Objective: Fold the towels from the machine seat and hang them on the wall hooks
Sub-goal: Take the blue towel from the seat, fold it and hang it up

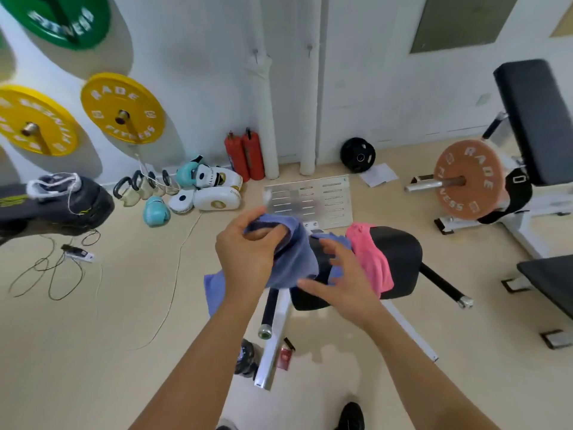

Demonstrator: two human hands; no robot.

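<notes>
My left hand (248, 249) grips a blue towel (294, 259) by its upper edge and lifts it above the black machine seat (400, 259); the cloth hangs down behind my wrist. My right hand (341, 274) hovers with spread fingers just right of the towel, close to its lower part, holding nothing. A pink towel (372, 259) lies draped over the seat, right of my right hand. Two small wall hooks, the left hook (255, 54) and the right hook (309, 48), stick out of the white wall above.
Red fire extinguishers (245, 156), boxing gloves and pads (204, 190) and kettlebells (136, 187) line the wall. A metal plate (310, 200) lies on the floor. Cables (55, 268) trail at left. A plate-loaded machine (465, 181) stands right. A bottle (246, 356) sits by the frame.
</notes>
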